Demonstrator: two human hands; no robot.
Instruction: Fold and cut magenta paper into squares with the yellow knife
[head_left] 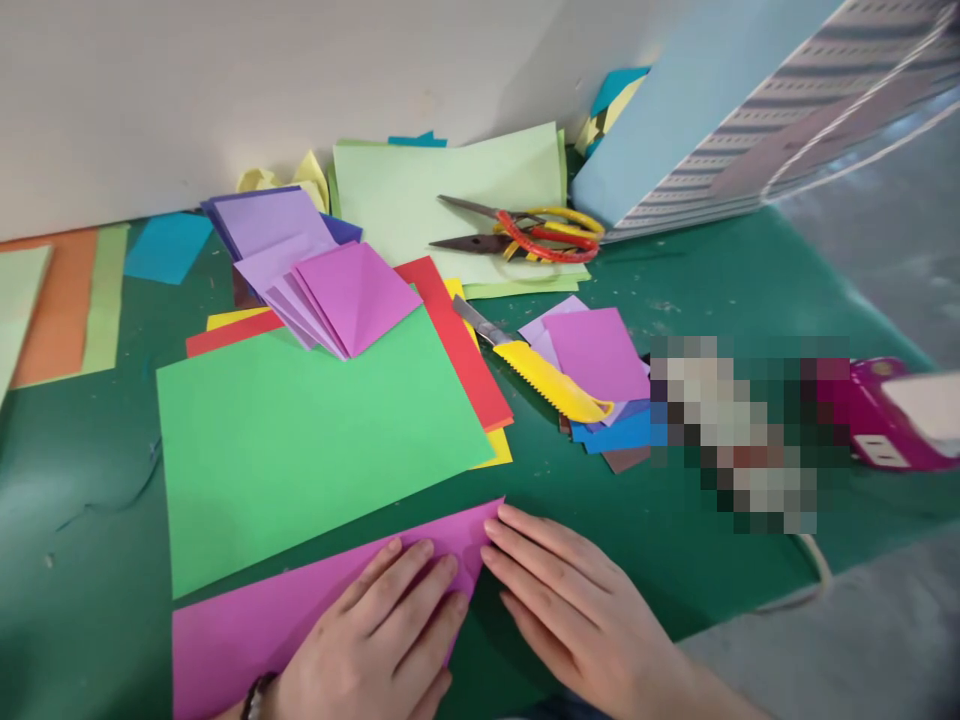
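A magenta sheet (225,640), folded at its right end, lies on the green tabletop (750,280) just in front of a green sheet (315,450). The left hand (360,640) rests flat upon it, fingers slightly spread; the right hand (581,610) touches its pointed corner, fingers nearly together.

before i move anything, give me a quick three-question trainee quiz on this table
1. True or false: the right hand holds the cutter.
2. Which sheet lies just beyond the purple sheet under the left hand: a) orange, b) green, c) red?
3. Fill in: the cutter's handle is ____.

Key: 1. False; its fingers are at the purple sheet's corner. 2. b, the green sheet. 3. Yellow.
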